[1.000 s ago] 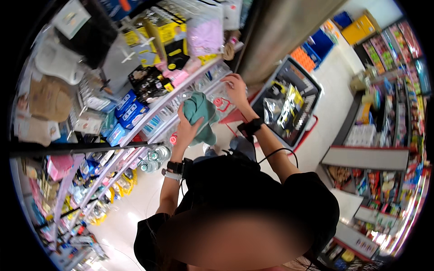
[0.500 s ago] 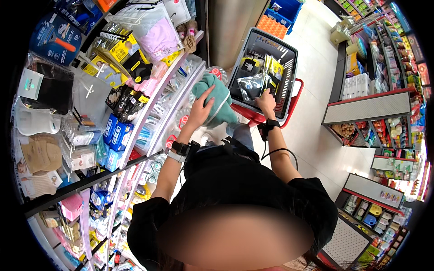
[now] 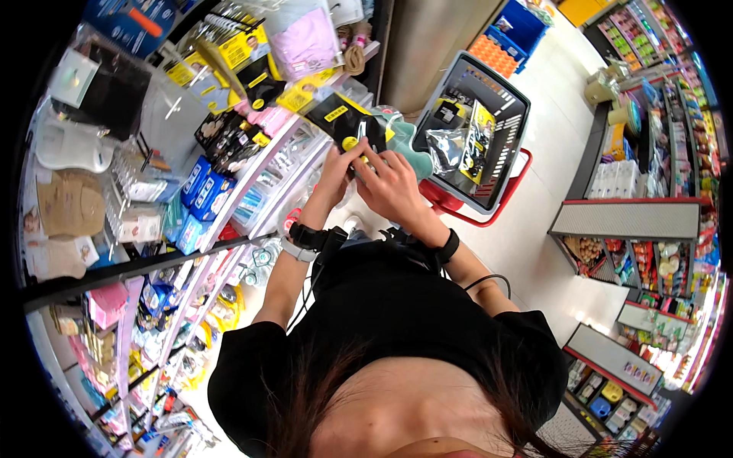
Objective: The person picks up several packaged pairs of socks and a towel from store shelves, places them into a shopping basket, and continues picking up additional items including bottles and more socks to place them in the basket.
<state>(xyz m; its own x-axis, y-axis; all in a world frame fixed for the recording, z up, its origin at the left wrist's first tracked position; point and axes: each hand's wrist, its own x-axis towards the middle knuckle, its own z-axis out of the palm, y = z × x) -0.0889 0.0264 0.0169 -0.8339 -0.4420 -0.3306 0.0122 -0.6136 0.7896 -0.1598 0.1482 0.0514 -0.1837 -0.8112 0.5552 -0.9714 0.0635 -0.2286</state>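
We best steady the flat black-and-yellow plastic packet (image 3: 338,120) with our left hand (image 3: 334,175) curled on its near end, our half-bent right hand's (image 3: 392,186) grip unclear.

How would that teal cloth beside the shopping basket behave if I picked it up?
The teal cloth would probably flop, given its soft folds. It looks like plain fabric, so it's likely light for its size. Its irregular, draped shape makes rolling unlikely.

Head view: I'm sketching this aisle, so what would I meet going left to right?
Glossy blue rectangular boxes, black-and-yellow flat package, soft teal cloth, dark-grey slotted plastic basket, long pale red-edged panel.
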